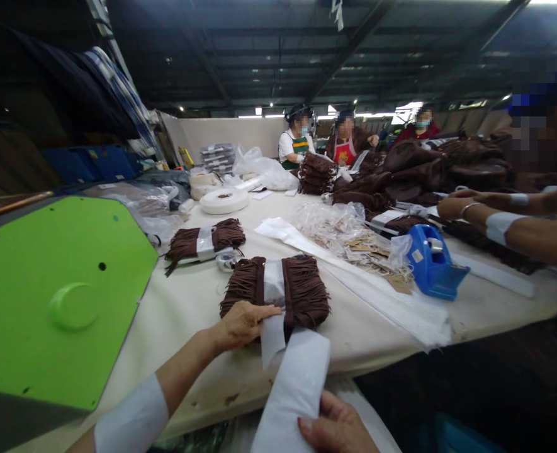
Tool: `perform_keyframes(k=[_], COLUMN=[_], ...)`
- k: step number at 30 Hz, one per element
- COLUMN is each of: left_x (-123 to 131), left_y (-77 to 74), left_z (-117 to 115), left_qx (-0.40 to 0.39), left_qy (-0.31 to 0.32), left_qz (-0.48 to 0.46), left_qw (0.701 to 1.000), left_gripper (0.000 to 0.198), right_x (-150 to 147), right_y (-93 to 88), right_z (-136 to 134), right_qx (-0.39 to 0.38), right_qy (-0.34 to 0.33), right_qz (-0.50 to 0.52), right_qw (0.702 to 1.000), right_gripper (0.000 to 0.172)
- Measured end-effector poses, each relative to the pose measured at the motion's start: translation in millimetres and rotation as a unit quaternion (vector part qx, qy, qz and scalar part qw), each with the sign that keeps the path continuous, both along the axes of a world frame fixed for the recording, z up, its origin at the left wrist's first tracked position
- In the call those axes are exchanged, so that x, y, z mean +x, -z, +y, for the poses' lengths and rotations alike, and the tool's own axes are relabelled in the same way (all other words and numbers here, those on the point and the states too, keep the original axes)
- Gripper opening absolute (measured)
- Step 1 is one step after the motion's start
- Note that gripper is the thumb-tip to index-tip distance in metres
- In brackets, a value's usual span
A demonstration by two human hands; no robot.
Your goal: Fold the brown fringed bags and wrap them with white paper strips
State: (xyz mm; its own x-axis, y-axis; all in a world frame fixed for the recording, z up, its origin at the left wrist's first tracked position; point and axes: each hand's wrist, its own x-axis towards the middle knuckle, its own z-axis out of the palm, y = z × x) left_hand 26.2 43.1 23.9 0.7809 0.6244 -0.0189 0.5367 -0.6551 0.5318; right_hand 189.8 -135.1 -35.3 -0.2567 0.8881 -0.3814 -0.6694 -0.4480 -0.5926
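A brown fringed bundle (306,292) lies on the table in front of me, a pale band around its middle. My left hand (245,324) is at its near edge, fingers closed and the index finger stretched over a short white strip end (272,340) that hangs down there. Lower and to the right, my right hand (337,425) grips a wider white strip (301,365) between thumb and fingers. Its upper end reaches the bundle's near edge; whether both ends belong to one strip I cannot tell. Behind lies a second banded brown fringed bundle (228,234).
A green panel (118,251) stands at left. Long white strips (354,277), tags in plastic (354,242) and a blue tape dispenser (432,261) lie to the right. A co-worker's hands (462,204) work beyond it. A white roll (224,200) sits farther back; several people are behind.
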Motion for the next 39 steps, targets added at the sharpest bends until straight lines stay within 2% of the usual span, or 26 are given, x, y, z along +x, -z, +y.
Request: perform_keyframes(k=[4, 8, 11, 21, 28, 34, 39], left_x=[3.7, 6.8, 8.9, 10.0, 11.0, 12.2, 12.7], left_y=[-16.0, -24.8, -27.1, -31.3, -32.4, -29.3, -29.4], left_z=[6.1, 9.8, 10.4, 3.7, 2.9, 2.4, 2.3], left_qx=[-0.067, -0.118, -0.127, -0.12, -0.109, -0.109, -0.102], left_qy=[0.005, 0.018, 0.016, -0.011, -0.013, -0.01, -0.015], left_qz=[-0.028, -0.041, -0.041, -0.05, -0.048, -0.066, -0.056], left_qw=[0.997, 0.992, 0.991, 0.991, 0.993, 0.992, 0.993], left_gripper=[0.035, 0.029, 0.031, 0.033, 0.034, 0.034, 0.036], right_x=[-21.0, -28.7, -27.5, -23.1, -33.5, -25.9, -36.2], right_y=[-16.0, -35.1, -41.6, -33.2, -27.3, -30.6, -33.6], right_z=[20.2, 40.6, 47.1, 30.9, 46.8, 42.4, 62.2], right_qx=[-0.049, -0.082, -0.075, -0.074, -0.098, -0.111, -0.109], right_qy=[0.031, 0.135, 0.173, 0.16, 0.212, 0.229, 0.234], right_qz=[-0.054, -0.061, -0.061, -0.114, -0.107, -0.093, -0.068], right_qw=[0.997, 0.986, 0.98, 0.978, 0.966, 0.963, 0.964], right_gripper=[0.047, 0.053, 0.054, 0.053, 0.054, 0.049, 0.047])
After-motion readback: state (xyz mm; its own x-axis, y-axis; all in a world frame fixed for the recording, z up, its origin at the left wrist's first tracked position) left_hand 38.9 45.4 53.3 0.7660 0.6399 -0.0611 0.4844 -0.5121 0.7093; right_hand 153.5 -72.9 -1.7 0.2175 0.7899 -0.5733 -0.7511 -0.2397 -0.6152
